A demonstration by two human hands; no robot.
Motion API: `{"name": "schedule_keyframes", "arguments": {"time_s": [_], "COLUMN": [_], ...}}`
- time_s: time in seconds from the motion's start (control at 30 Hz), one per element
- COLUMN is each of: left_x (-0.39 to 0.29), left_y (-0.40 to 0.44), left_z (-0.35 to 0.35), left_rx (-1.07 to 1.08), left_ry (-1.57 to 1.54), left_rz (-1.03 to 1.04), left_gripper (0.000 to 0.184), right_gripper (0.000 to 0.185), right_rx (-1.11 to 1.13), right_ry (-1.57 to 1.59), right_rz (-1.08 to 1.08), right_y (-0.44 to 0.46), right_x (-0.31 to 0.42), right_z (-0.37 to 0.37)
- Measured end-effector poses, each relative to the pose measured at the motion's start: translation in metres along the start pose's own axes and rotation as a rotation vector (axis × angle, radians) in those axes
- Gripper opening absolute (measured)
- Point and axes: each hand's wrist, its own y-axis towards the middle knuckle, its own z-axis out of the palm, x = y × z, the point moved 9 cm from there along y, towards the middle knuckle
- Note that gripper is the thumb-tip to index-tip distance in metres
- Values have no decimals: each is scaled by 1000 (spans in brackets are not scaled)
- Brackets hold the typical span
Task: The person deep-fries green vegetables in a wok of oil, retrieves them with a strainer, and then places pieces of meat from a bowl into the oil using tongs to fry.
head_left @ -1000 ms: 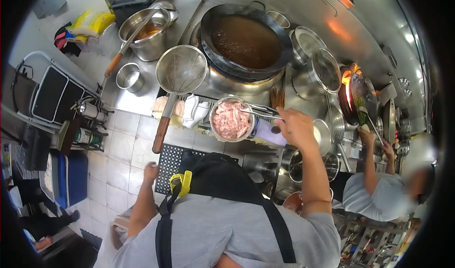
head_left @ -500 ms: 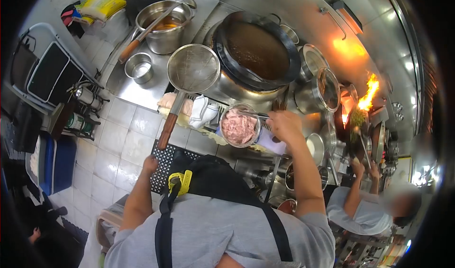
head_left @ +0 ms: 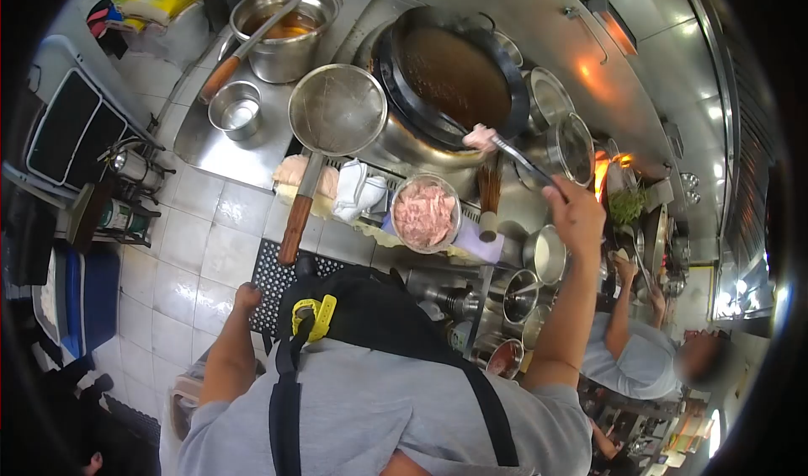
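Observation:
My right hand [head_left: 575, 215] is closed round a pair of metal tongs [head_left: 522, 158]. A piece of pale pink raw meat [head_left: 481, 138] is pinched in their tips, at the near rim of a large black wok [head_left: 396, 97] filled with brown liquid. Below stands a round tub [head_left: 459, 223] of raw meat strips [head_left: 424, 215]. My left hand [head_left: 247, 297] hangs low by my side with its fingers curled, and nothing shows in it. Closest to it is the wooden handle of a wire-mesh skimmer [head_left: 341, 110], untouched by either hand.
Left of the wok are a steel pot [head_left: 295, 59] with a ladle across it and a small steel cup [head_left: 235, 110]. White cloths [head_left: 360, 190] and a bamboo brush [head_left: 489, 198] lie along the counter edge. A co-worker [head_left: 644, 350] cooks at a flaming burner on the right.
My right hand has moved up and right from the tub, carrying a piece of meat in the tongs to the wok's rim. The co-worker's flame has shrunk.

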Motion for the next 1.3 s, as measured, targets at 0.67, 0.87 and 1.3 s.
{"name": "schedule_keyframes", "arguments": {"time_s": [0.67,0.87,1.3], "left_x": [67,97,-75], "left_y": [-136,-116,31], "left_z": [84,128,-61], "left_rx": [-223,30,-205], "left_ry": [-316,181,-210], "left_rz": [-139,-13,230], "left_gripper": [31,29,39], "right_gripper": [43,51,26], "right_rx": [231,220,595], "right_ry": [11,132,-76], "right_rz": [248,63,-80], "right_y": [148,60,-69], "right_x": [-86,-44,44], "right_z": [128,37,107]}}
